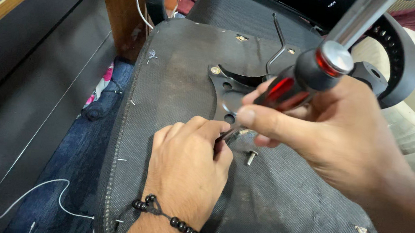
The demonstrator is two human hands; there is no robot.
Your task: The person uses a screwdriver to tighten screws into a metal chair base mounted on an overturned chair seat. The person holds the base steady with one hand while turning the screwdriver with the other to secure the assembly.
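Note:
An upturned office chair seat (182,67) with black fabric underside fills the view. A black metal bracket plate (223,90) with round holes is fixed on it. My right hand (339,135) grips a screwdriver (298,80) with a red and black handle and silver cap, its tip angled down toward the plate. My left hand (187,165), with a black bead bracelet at the wrist, rests on the fabric and pinches the screwdriver's tip area between its fingers. A loose silver bolt (251,157) lies just right of my left hand.
A chrome gas-lift cylinder (364,15) rises at the upper right beside a curved black armrest (401,54). A wooden post (123,10) stands at the upper left. White cable (29,195) trails over blue cloth (80,154) on the floor at left.

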